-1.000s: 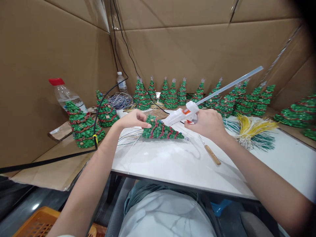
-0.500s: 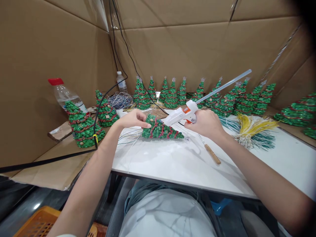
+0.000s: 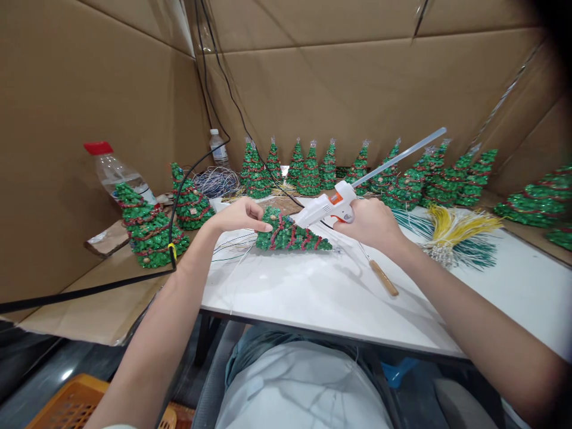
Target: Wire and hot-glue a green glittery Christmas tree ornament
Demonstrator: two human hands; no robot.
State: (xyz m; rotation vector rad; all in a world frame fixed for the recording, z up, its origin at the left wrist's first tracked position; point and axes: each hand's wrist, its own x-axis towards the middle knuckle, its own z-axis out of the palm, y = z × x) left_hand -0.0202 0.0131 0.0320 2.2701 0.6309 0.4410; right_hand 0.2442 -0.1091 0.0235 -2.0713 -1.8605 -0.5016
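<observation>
Our left hand (image 3: 243,215) pinches, thumb against fingers, the wide end of a glittery green cone-shaped tree (image 3: 268,237), which lies on its side on the smooth white surface (image 3: 290,292), tip pointing right. Our right hand (image 3: 370,221) is wrapped around the grip of a white-and-orange plastic glue gun (image 3: 319,210), its nozzle at the tree's far side; whether they touch, we cannot tell.

The tree already wears red garland, so we judge it well along; the thin loose wires (image 3: 236,239) by its base look unfinished, and the gluing seems under way. To our right lie a wooden-handled metal tool (image 3: 383,279) and a yellow, white and green wire bundle (image 3: 447,229). Similar upright green trees (image 3: 309,176) line the back, before brown cardboard walls (image 3: 335,89).
</observation>
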